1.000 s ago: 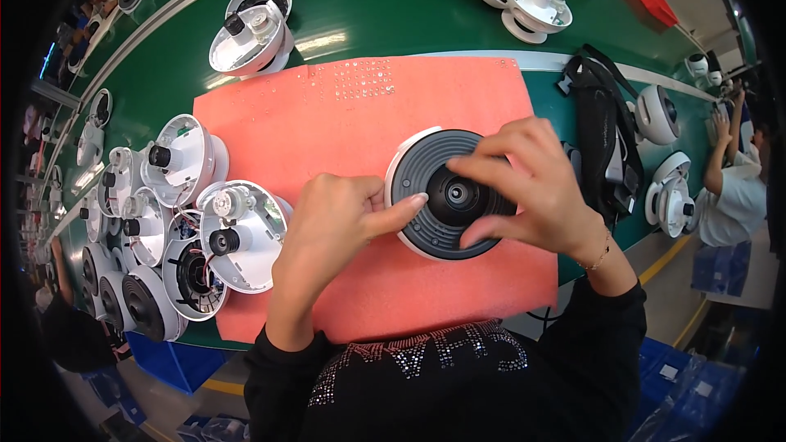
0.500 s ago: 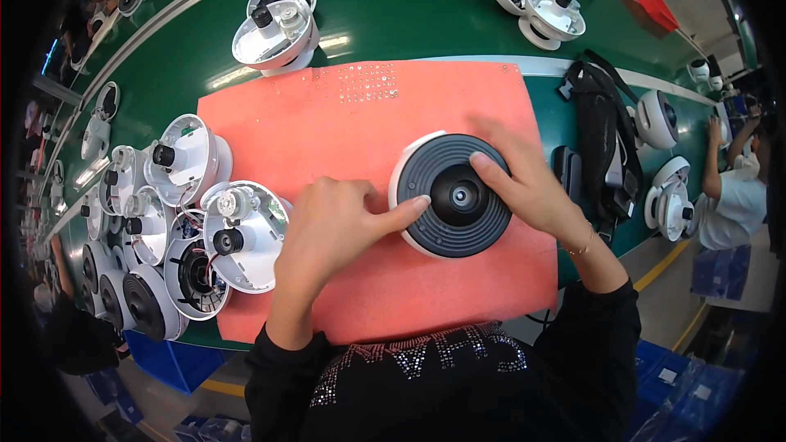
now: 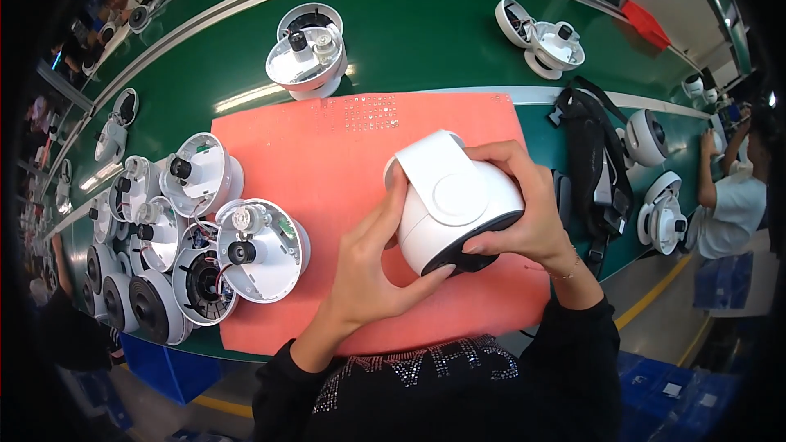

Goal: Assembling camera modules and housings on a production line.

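Both my hands hold a round white camera (image 3: 499, 191) over the orange-red pad (image 3: 286, 147). Its smooth white shell and curved arm face up, while its dark front is tipped toward me and down, mostly hidden. My left hand (image 3: 370, 258) curls around the near left side, thumb at the lower edge by the dark front. On the other side, my right hand (image 3: 530, 217) grips the shell with fingers over the top and thumb on the dark front. Small metal screws (image 3: 372, 113) lie in rows at the pad's far edge.
At left, several opened white camera shells (image 3: 266, 254) with exposed parts crowd together, beside assembled cameras (image 3: 155, 307). Another opened camera (image 3: 307, 57) stands beyond the pad. A black strapped bag (image 3: 585, 155) lies right of it. A co-worker (image 3: 733, 196) is at far right.
The camera has been turned over from lens up to shell up, its dark front now tilted toward me. My hands have shifted from its front rim to around its sides. The whole view has shifted slightly.
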### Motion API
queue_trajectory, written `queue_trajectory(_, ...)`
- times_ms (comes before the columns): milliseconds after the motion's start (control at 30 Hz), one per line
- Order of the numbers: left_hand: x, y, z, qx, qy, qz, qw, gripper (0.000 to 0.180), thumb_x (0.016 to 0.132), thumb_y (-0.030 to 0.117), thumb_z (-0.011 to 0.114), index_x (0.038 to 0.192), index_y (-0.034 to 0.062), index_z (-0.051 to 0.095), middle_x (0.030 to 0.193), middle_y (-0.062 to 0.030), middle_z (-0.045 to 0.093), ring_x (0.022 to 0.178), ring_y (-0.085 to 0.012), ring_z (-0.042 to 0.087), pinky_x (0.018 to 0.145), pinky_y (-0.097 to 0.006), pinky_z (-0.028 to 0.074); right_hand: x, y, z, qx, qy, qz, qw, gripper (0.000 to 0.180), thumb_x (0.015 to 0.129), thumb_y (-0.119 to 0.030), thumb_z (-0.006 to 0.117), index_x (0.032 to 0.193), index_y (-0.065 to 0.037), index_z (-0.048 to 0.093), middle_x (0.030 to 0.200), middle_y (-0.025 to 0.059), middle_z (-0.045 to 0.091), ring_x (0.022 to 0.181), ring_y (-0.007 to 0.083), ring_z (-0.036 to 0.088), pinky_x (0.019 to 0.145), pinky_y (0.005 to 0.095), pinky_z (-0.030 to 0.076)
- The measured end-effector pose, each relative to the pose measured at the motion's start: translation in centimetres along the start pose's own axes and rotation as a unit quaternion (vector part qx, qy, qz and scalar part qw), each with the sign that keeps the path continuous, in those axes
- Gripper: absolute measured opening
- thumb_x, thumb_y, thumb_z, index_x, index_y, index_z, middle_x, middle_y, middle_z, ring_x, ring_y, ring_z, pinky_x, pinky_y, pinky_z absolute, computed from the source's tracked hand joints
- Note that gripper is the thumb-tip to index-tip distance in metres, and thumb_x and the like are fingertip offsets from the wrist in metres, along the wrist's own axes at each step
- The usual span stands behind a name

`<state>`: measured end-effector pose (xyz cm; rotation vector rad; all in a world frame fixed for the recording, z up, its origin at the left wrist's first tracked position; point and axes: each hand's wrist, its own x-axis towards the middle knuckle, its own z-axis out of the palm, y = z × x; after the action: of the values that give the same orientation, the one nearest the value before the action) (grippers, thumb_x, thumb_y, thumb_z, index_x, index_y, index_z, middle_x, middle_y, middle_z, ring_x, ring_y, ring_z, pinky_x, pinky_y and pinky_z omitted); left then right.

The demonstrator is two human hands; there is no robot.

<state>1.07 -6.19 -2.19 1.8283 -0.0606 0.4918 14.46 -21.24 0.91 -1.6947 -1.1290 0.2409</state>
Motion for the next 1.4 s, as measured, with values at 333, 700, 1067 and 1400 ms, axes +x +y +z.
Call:
queue_trajectory(333,1.7,-1.2,1.4,-0.023,-0.009,-0.034,0.999,0.093,0.067,0.012,0.071,0.137,-0.0023,0.012,0.131,-0.0231,0.037,0.117,-0.0309,0.044,0.089,-0.037,0.044,1.2,1.5,-0.8,-0.06,0.061,-0.018,0.996,0.057,0.057,-0.035,0.079,0.093,0.0,0.054,0.086,0.0141,0.063,0.08,0.0236,0.063,0.073,0.0305,0.048)
queue_trajectory(700,5.8,-4.0,3.5,-0.154,-0.042,-0.153,0.975,0.06,0.082,0.012,0.057,0.133,0.0021,0.028,0.133,-0.0137,0.037,0.126,-0.0248,0.033,0.1,-0.038,0.032,4.9,12.4,-15.7,0.046,0.068,0.333,0.939,0.043,0.085,-0.043,0.053,0.095,-0.002,0.062,0.089,-0.0002,0.061,0.077,0.0039,0.055,0.07,0.0171,0.044)
queue_trajectory(1067,14.9,-9.8,1.0,-0.425,0.364,-0.2,0.804,0.087,0.076,0.007,0.063,0.133,0.0152,-0.001,0.123,-0.0122,0.035,0.116,-0.0237,0.039,0.098,-0.041,0.031,7.0,17.1,-23.1,-0.005,-0.158,0.398,0.904,0.058,0.077,-0.055,0.057,0.098,-0.001,0.059,0.093,0.0066,0.061,0.077,0.011,0.06,0.068,0.0248,0.051)
queue_trajectory(1400,15.9,-15.4,-1.0,-0.479,0.368,-0.141,0.784,0.075,0.078,0.005,0.061,0.133,0.0088,0.012,0.125,-0.0162,0.035,0.118,-0.0271,0.04,0.1,-0.039,0.036,5.7,28.9,-29.6,0.134,0.385,0.446,0.797,0.047,0.079,-0.026,0.056,0.112,0.002,0.039,0.099,0.0218,0.052,0.082,0.0301,0.059,0.059,0.0418,0.056)
